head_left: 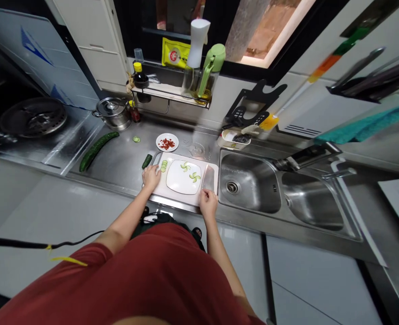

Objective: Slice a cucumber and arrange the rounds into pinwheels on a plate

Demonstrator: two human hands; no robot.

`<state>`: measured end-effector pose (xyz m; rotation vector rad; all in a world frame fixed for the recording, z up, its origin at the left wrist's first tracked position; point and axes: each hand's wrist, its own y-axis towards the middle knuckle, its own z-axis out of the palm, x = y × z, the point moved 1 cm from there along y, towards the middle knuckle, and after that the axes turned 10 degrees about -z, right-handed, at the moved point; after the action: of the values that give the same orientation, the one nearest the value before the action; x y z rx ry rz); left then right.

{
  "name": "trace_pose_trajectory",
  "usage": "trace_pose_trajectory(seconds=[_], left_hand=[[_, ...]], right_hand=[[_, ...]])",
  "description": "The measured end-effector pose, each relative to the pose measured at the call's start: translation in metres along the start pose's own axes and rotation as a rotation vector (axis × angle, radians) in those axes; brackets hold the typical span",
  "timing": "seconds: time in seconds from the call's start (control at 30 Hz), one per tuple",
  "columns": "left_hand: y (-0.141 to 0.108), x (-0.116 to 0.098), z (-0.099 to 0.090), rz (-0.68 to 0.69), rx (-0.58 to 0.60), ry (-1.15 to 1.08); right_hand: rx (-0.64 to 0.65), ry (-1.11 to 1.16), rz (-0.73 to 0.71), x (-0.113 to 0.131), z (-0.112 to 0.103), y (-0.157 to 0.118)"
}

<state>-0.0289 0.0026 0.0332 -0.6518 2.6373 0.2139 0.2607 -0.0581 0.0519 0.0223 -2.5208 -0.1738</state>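
A white square plate (183,177) holds two pinwheel arrangements of green cucumber slices (194,177) on a pale cutting board (172,195). My left hand (151,177) rests at the board's left edge with its fingers apart, beside a short row of cucumber slices (164,166). Just above that hand, a cut cucumber piece (147,161) lies on the steel counter. My right hand (208,202) is closed at the near end of a knife (208,175), whose blade lies flat on the board right of the plate. The knife's handle is hidden by that hand.
A small plate (167,142) of chopped red pieces stands behind the board. Leftward are a long cucumber (97,150), a lidded pot (112,113) and a black pan (33,118). Right of the board is a double sink (251,180). Bottles (212,74) stand on a shelf above.
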Motion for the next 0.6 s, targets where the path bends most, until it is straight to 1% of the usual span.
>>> trace_pose_trajectory(seconds=[0.17,0.3,0.47,0.6], left_hand=[[0.001,-0.004,0.003,-0.017,0.004,0.032],[-0.001,-0.011,0.004,-0.059,0.036,0.046],[-0.004,-0.018,0.000,-0.113,0.083,0.043],[-0.002,-0.021,-0.002,-0.165,0.099,-0.045]], right_hand=[[-0.048,0.041,-0.037,0.005,-0.002,0.006],[-0.101,0.084,-0.071,0.008,-0.003,0.008],[-0.216,0.168,-0.157,0.003,0.002,0.000],[-0.225,0.180,-0.164,-0.001,0.006,-0.008]])
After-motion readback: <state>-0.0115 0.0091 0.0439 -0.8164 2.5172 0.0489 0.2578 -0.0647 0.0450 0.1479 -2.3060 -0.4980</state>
